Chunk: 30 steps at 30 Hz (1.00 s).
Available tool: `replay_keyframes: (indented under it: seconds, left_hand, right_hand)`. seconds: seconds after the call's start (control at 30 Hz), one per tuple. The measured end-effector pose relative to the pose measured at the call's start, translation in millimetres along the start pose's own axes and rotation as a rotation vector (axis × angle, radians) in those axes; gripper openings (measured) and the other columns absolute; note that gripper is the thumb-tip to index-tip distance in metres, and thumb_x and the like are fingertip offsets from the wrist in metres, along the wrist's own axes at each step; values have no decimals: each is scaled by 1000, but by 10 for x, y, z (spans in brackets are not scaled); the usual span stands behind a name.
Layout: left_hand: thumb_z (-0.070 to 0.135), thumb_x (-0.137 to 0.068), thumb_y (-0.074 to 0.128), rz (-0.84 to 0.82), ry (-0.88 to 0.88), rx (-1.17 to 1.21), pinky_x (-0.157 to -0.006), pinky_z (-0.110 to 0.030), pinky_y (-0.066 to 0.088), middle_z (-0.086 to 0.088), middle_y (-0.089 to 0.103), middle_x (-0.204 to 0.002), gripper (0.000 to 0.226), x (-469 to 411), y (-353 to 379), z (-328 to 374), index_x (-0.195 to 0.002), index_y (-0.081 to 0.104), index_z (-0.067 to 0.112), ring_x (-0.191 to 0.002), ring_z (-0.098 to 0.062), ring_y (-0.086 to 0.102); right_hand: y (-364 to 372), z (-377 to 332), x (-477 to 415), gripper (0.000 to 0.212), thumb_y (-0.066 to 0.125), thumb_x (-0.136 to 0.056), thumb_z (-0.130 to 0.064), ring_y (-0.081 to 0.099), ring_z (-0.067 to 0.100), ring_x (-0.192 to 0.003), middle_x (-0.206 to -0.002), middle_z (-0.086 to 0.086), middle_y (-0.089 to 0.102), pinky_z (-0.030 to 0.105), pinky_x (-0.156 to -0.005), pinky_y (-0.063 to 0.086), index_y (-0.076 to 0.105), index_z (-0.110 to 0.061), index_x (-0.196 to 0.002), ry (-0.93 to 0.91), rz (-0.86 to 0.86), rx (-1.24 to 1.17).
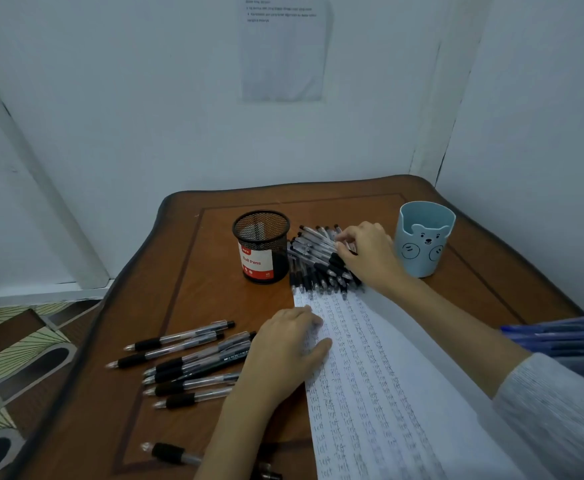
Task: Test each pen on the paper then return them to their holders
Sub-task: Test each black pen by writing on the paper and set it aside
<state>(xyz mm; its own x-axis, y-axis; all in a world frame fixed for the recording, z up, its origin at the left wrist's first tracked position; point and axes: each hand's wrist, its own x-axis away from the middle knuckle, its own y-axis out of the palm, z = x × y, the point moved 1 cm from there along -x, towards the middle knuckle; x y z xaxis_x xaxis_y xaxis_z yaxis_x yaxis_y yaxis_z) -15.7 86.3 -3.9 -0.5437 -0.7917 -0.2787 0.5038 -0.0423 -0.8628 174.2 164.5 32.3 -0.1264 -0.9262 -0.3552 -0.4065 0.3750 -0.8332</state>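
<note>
On the far half of the wooden table [214, 306], a black mesh holder [261, 245] labelled "Ball Pens" stands left of a heap of black pens [313, 268], and a blue bear cup [425, 237] stands right of it, both upright. Right hand [370, 254]: reaches over the heap, fingers [344, 242] curled down onto the topmost pens; whether they actually pinch a single pen cannot be told. Left hand [290, 344]: lies palm down with relaxed fingers on the left edge of the paper [387, 375], holding nothing. This long white sheet is covered in columns of small written marks and runs from the heap toward the near edge. A second group of black pens [186, 358] lies loose just left of the left hand, tips pointing left; one more black pen [171, 453] lies apart, nearer the viewer. Blue pens [557, 337] lie at the right edge, behind a grey sleeve [560, 427]. A printed sheet [283, 46] hangs on the wall.
</note>
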Motion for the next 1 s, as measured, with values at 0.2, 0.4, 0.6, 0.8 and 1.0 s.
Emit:
replay_keyframes:
  seconds: [0.2, 0.4, 0.6, 0.8, 1.0]
  left_hand:
    - [39, -95, 54, -11, -50, 36, -94, -15, 31, 6, 56, -131, 38, 22, 2, 55, -127, 57, 18, -123, -9, 44]
    - [34, -97, 51, -104, -108, -47, -95, -28, 42, 1, 57, -129, 36, 47, -79, 170, -127, 56, 15, -117, -15, 50]
    - [32, -97, 49, 146, -122, -61, -91, -22, 41, 8, 64, -111, 29, 425, -245, 289, -120, 61, 22, -103, -7, 55]
    - [23, -94, 55, 335, -228, 3, -95, -15, 31, 4, 62, -124, 26, 952, -421, 111, -119, 64, 18, -118, -9, 53]
    - [18, -94, 55, 404, -306, 9, -96, -25, 39, 2, 67, -116, 24, 1335, -543, -135, -116, 66, 16, -111, -12, 57]
  right_hand:
    - [-233, 3, 421, 16, 54, -94, -15, 53, 16, -97, -100, -1, 58, 37, -87, 47, 68, -19, -102, -35, -92, -125]
    - [-399, -58, 856, 20, 51, -93, -6, 51, 8, -84, -97, -3, 58, 23, -77, 43, 69, -13, -99, -44, -143, -207]
    - [-349, -291, 1215, 22, 50, -95, -6, 57, 3, -78, -99, -7, 63, 12, -67, 45, 68, -17, -99, 6, -198, -357]
    - [-265, -637, 1590, 19, 55, -92, -8, 59, 4, -73, -90, -11, 66, 10, -64, 48, 73, -17, -94, -19, -312, -473]
    - [-154, -967, 1948, 19, 75, -81, -37, 60, 6, -79, -83, -7, 69, 20, -73, 51, 77, -22, -91, -154, -444, -499]
